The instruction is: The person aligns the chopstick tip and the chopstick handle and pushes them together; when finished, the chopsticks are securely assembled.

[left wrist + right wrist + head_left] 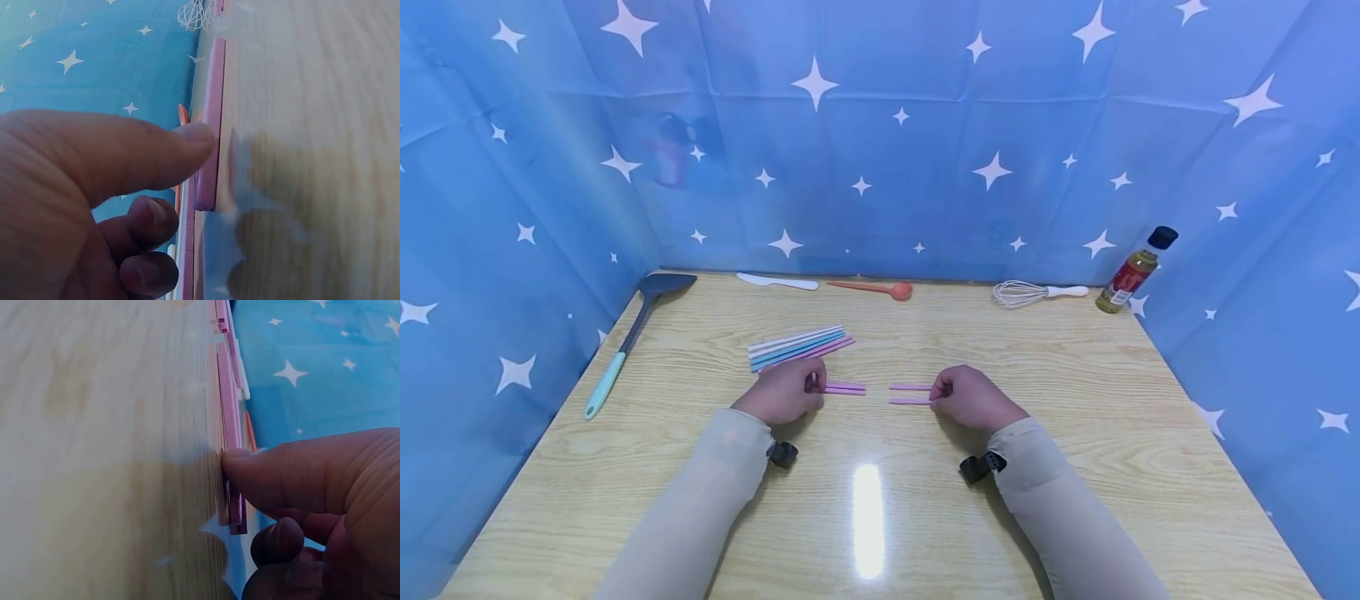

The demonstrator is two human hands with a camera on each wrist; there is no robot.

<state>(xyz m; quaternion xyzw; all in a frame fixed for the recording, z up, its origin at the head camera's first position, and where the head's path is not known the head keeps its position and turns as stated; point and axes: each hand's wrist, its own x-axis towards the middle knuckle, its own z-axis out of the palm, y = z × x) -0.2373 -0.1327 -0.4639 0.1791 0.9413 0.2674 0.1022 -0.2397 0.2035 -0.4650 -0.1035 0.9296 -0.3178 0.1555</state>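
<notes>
My left hand (786,390) pinches a pair of pink chopsticks (847,389) lying close together near the tabletop. In the left wrist view its thumb presses the side of one pink chopstick (214,112). Across a short gap, my right hand (973,397) holds another pair of pink chopsticks (910,402), slightly spread at the left ends. Its thumb lies against a chopstick (230,406) in the right wrist view. Just beyond the left hand lies a row of white, blue and pink chopsticks (797,343). Both index fingertips are partly hidden.
Along the back of the wooden table (1075,500) lie a white knife (777,282), an orange spoon (872,289) and a whisk (1037,292). A bottle (1131,277) stands at the back right. A spatula (632,333) lies along the left edge. Blue star curtains (910,192) surround the table.
</notes>
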